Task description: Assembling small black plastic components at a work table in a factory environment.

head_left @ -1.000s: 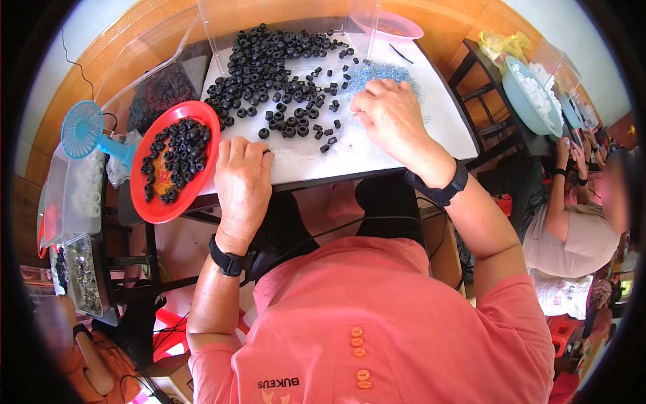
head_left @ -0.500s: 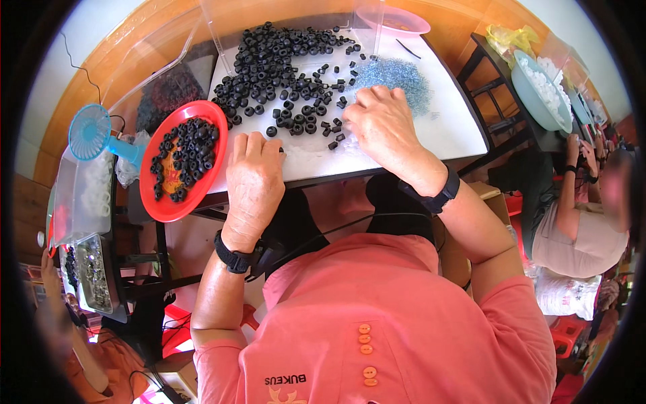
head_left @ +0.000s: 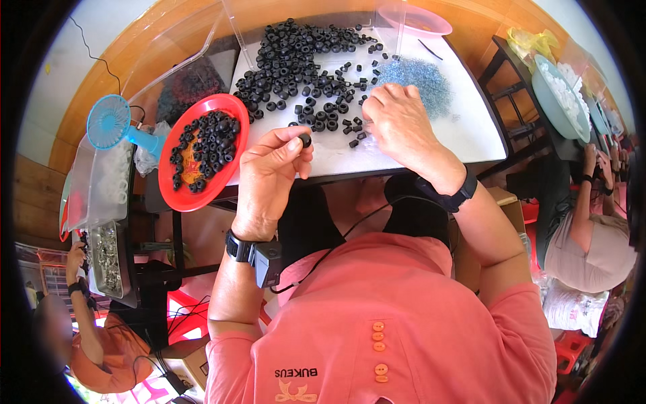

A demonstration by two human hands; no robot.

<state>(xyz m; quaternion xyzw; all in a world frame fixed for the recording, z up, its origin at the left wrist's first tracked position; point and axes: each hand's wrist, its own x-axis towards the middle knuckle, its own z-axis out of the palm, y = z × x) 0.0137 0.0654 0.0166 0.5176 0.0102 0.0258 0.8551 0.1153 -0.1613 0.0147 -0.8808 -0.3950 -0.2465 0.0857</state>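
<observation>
Left hand (head_left: 268,168), thumb and fingertips pinching one small rounded black piece (head_left: 305,140) near the front edge of the flat white tabletop (head_left: 468,138). Right hand (head_left: 402,126), fingers curled downward, grip hidden. Round red plate (head_left: 180,203) of similar pieces (head_left: 219,138), left. Beyond: heaped holed black pieces (head_left: 289,54); pale-blue translucent granules (head_left: 424,84).

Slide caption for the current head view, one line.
Left hand pinches a black bead near a red plate; right hand near a blue pile on white table.
</observation>
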